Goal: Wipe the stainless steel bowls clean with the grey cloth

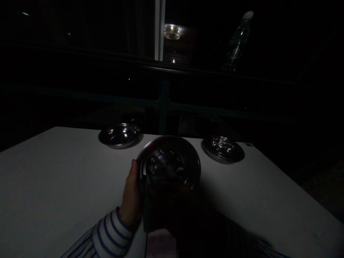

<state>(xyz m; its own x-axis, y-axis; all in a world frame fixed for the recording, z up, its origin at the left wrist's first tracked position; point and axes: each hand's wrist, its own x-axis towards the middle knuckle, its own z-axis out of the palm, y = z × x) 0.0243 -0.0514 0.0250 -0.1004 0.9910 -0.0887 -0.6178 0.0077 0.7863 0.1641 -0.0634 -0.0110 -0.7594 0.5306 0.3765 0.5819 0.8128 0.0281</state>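
Observation:
My left hand point(131, 197), in a striped sleeve, grips the left rim of a round, shallow steel plate point(192, 157). The plate is tilted up, its shiny inside facing me. From the lower right my right arm point(231, 233) reaches toward the plate's lower part in deep shadow. Its hand is too dark to make out. Something dark and cloth-like point(146, 206) hangs below the plate beside my left hand. On the table, behind and to the left, rests another steel plate point(118, 143); behind and to the right lie nested steel plates point(227, 157).
All the plates are over a white table point(67, 186), whose far edge runs just behind them. A pinkish, flat thing with dark marks point(161, 243) shows at the bottom. Beyond the table are a dark window ledge point(172, 69) and a clear bottle with a white cap point(238, 44).

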